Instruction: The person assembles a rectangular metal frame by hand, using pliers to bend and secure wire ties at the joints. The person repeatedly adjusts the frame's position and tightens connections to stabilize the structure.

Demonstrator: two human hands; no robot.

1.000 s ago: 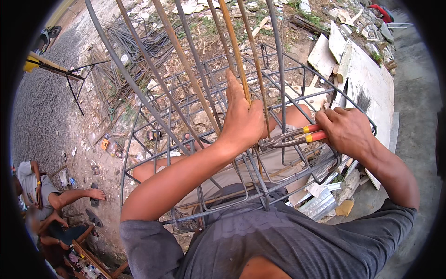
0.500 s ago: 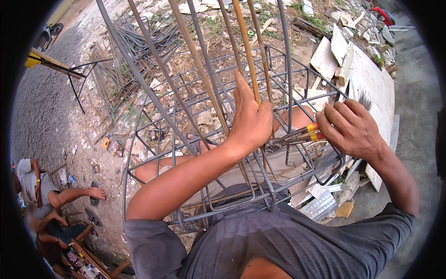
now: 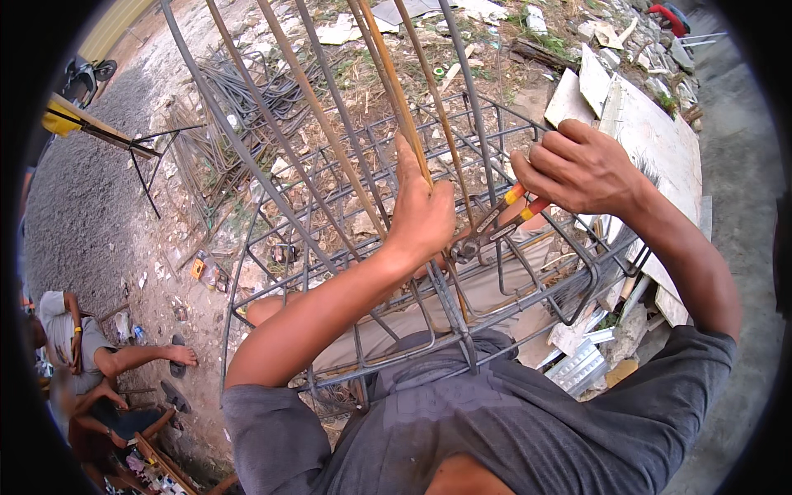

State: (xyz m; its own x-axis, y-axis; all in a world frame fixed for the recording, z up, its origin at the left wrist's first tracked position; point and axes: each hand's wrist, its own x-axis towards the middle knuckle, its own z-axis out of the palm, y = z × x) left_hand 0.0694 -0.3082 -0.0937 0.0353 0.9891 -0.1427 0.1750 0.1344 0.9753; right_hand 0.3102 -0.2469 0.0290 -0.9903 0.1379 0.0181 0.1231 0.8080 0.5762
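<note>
Steel pincers (image 3: 493, 229) with red and yellow handle grips are in my right hand (image 3: 582, 169), whose fingers curl over the handle ends. The handles stand somewhat apart. Their jaws lie at the rods just below my left hand (image 3: 421, 213); whether wire is between them is too small to tell. My left hand wraps round a rusty upright rebar (image 3: 399, 99), index finger stretched up along it. This bar rises among several other long bars. Around my hands and across my lap stands a rebar cage (image 3: 452, 307) of straight rods and bent square stirrups.
Loose bent rods (image 3: 247, 87) lie on the rubble ahead. White boards (image 3: 652, 173) and a corrugated metal scrap (image 3: 577, 369) are at right. At left, people (image 3: 78, 346) sit near a wooden frame. A black stand with a yellow part (image 3: 62, 118) stands at the far left.
My right hand has moved up and left, and the pincers' handles have spread wider and tilted up. The upright bars and my left hand appear further left, the hand still gripping the rebar.
</note>
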